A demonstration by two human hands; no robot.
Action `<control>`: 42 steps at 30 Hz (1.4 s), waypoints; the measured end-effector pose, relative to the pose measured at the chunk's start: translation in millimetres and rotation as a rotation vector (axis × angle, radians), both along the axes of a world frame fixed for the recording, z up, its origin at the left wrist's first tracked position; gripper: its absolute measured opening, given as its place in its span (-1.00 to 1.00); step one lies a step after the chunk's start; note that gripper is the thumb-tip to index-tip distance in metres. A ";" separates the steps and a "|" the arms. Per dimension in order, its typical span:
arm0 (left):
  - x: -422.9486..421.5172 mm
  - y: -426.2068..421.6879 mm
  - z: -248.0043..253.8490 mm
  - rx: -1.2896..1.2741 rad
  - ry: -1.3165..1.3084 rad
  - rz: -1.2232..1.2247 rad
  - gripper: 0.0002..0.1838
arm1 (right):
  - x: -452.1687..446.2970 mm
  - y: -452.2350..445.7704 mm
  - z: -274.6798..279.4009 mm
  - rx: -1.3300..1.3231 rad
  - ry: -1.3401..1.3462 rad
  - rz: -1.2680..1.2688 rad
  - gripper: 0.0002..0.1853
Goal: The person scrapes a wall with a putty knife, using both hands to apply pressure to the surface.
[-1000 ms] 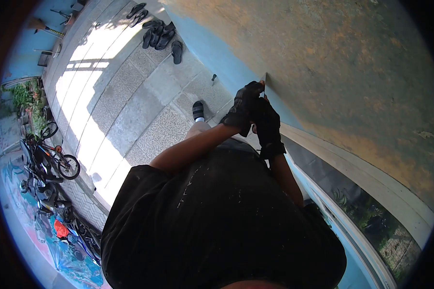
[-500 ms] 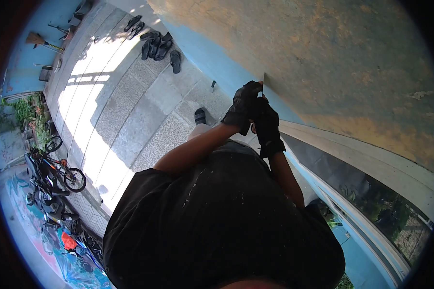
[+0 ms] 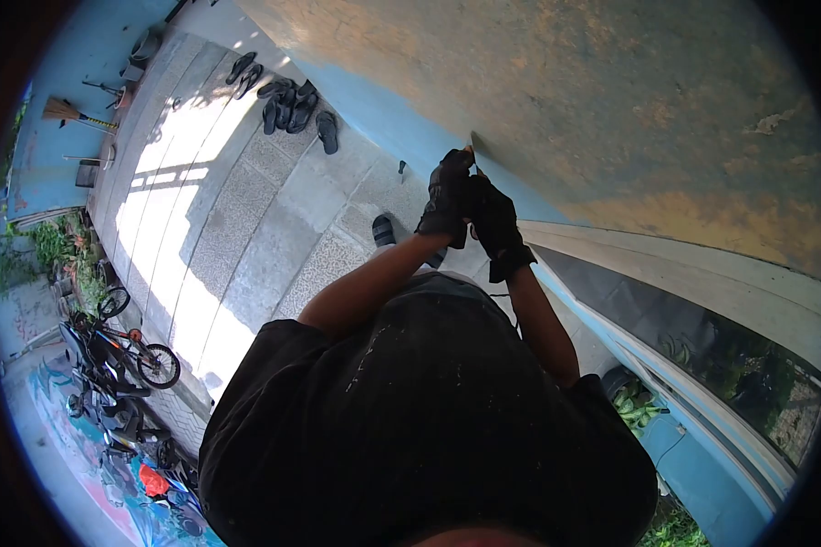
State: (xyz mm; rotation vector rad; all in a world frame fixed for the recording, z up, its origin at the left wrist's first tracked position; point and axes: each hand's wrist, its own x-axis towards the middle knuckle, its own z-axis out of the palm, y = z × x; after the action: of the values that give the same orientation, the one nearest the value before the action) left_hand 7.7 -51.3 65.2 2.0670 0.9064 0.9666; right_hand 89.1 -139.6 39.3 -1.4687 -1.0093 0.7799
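Note:
Both my hands wear dark fingerless gloves and meet in front of the blotchy painted wall (image 3: 611, 118). My left hand (image 3: 449, 193) is closed, its fingertips close to the wall. Just below it, my right hand (image 3: 496, 219) is closed too and touches the left. A thin flat scraper-like tool (image 3: 475, 161) shows narrowly at the fingertips, against the wall; most of it is hidden by the gloves, so its exact kind is unclear.
Several dark sandals (image 3: 287, 105) lie on the tiled floor (image 3: 315, 191) along the wall. A small dark object (image 3: 401, 167) lies nearby. Right of me runs a window ledge (image 3: 666, 260). Bicycles (image 3: 141, 351) and a broom (image 3: 64, 111) stand at the far left.
My hands and the tool have shifted slightly left in view, staying together at the wall. The camera view has turned a little, and my foot shows in a slightly different place.

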 end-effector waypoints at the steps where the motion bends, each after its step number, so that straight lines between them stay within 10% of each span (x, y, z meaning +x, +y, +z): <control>1: 1.5 -10.6 -0.4 -0.062 -0.057 -0.017 -0.71 | -4.0 -7.3 10.8 -0.037 0.020 0.008 -0.68; 17: 11.5 -33.1 2.4 -0.032 -0.117 -0.114 -0.68 | 9.5 -48.2 52.3 -0.425 0.203 -0.042 -0.58; 33: -0.7 3.6 -28.3 0.172 -0.126 -0.133 -0.52 | -2.8 -10.9 10.5 -0.016 -0.093 -0.076 -0.75; 42: -20.1 50.3 -25.8 -0.326 0.100 0.041 -0.75 | -17.7 55.1 -9.9 -0.363 0.127 0.046 -0.61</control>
State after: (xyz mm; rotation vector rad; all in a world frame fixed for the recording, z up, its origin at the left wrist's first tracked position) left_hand -12.4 -1.0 39.4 1.8369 1.0847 0.6877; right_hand 71.4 -84.5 29.4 -1.6814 -0.8363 1.1191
